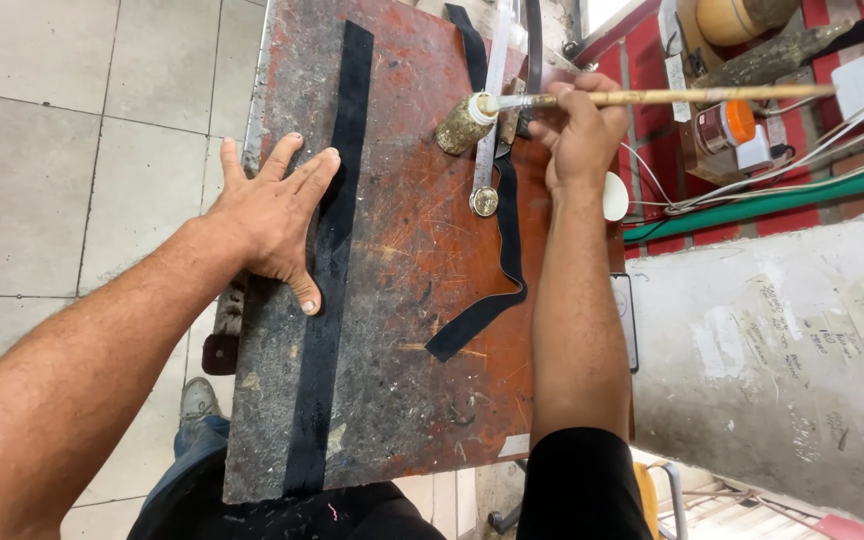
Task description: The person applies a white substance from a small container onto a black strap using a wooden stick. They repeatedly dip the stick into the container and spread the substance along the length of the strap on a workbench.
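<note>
My left hand (pixel 274 212) lies flat, fingers spread, on a long black strip (pixel 324 300) that runs the length of a worn reddish metal-topped table (pixel 402 330). My right hand (pixel 582 130) grips a brush with a long wooden handle (pixel 692 96). Its glue-caked bristle head (pixel 464 124) hovers over the table's far end, near a narrow pale strip (pixel 492 110) with a round metal piece (pixel 484 201) at its end. A second black strip (pixel 504 250) curls across the table beside my right forearm.
A grey tiled floor (pixel 72 150) lies to the left. A red brick wall (pixel 652 60) with cables, a green pipe (pixel 802 195) and an orange-capped object (pixel 730 125) sits at the right. A grey concrete ledge (pixel 772 350) is below it. My shoe (pixel 196 400) shows under the table.
</note>
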